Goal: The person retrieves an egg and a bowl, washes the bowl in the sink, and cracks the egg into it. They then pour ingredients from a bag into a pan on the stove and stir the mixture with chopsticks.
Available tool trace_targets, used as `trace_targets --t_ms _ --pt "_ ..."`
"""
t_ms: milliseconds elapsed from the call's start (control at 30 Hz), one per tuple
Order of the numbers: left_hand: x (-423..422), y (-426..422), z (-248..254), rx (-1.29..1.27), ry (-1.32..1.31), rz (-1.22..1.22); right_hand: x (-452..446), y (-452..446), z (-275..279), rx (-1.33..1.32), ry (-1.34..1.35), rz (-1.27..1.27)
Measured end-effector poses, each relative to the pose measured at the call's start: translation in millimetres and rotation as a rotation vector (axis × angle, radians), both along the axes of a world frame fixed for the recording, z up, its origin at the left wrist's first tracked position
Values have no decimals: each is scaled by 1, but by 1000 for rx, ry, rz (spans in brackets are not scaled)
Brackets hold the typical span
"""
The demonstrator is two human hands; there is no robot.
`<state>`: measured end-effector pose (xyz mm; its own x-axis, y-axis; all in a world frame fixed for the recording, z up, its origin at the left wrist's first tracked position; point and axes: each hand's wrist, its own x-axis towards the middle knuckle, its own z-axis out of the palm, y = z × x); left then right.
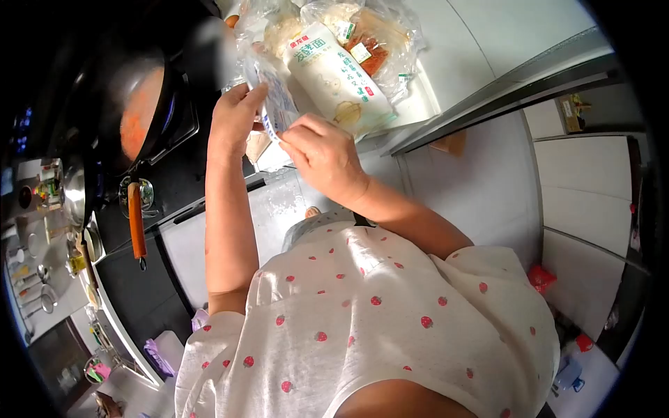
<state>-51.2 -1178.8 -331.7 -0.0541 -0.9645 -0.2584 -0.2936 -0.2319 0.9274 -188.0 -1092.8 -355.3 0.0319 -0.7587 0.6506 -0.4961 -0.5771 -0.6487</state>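
Observation:
Both of my hands grip a clear plastic packet with blue and white print (pixel 277 101), held up over the counter's edge. My left hand (pixel 233 120) pinches its left side between thumb and fingers. On its lower right edge, the fingers of my right hand (pixel 326 155) are closed. What lies inside the packet I cannot make out. Just behind it, a white and green flour bag (pixel 338 80) leans in a white tray (pixel 423 97), among clear plastic bags (pixel 390 31) of food, one with a reddish-brown content (pixel 367 47).
To the left, a frying pan (pixel 167 104) with orange-red food (pixel 143 115) sits on the black stove, its orange handle (pixel 136 219) pointing toward me. A small glass bowl (pixel 145 194) is beside that handle. On the right, a window or door frame (pixel 502 90) borders the counter.

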Motion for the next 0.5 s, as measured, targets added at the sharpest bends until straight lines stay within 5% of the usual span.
trace_targets --t_ms 233,333,400,500 --pt "10 18 -9 -144 126 214 -2 7 -3 23 57 88" --pt "12 26 -8 -175 136 274 -4 8 4 273 -154 340" --pt "12 31 -9 -218 179 292 -1 0 -2 520 -570 378" --pt "-1 39 -15 -325 155 286 -1 -21 -12 480 -350 159"
